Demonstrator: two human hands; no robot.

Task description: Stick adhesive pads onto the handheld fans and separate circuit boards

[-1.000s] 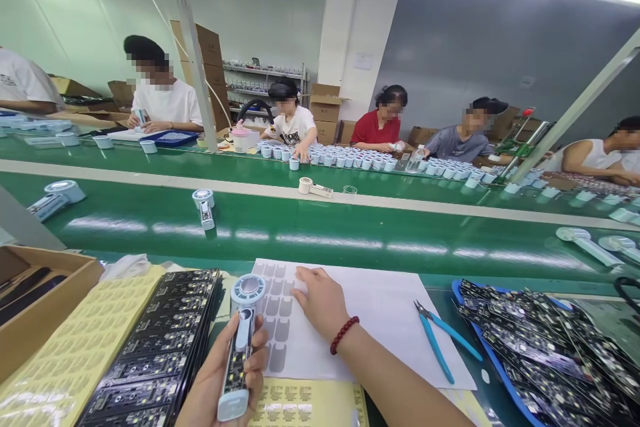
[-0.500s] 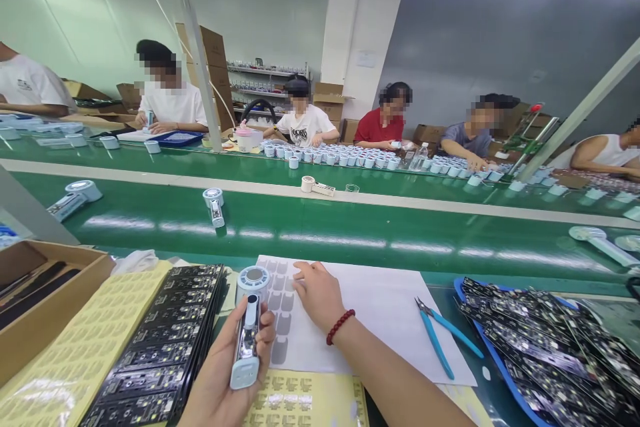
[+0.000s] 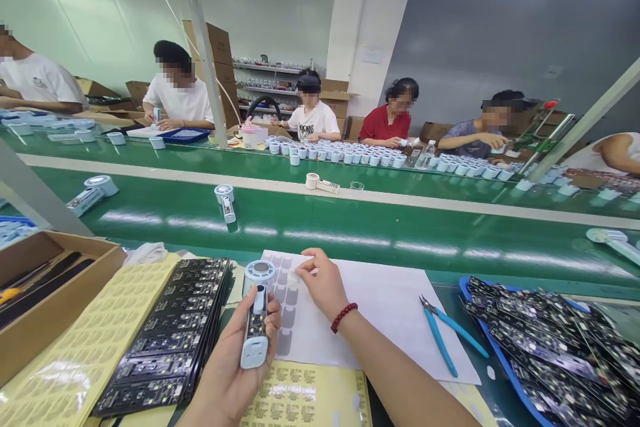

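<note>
Left hand: fingers wrapped around a light-blue plastic handheld fan, at the left edge of a white paper sheet. Right hand: thumb and forefinger pinching a small pale film. Bare paper extends rightward to cyan-handled metal nippers; stacked black circuit boards border the left hand.

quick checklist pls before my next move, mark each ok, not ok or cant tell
1. Left hand steady on fan: ok, fingers wrapped around its handle.
2. Fan's round head unobstructed: ok, it faces up above the fingers.
3. Gray stickers available: ok, several lie on the sheet.
4. Pale piece by the right hand fully lifted: cannot tell, too small.
5. Cutters out of the way: ok, partly on the sheet, apart from both hands.
</note>
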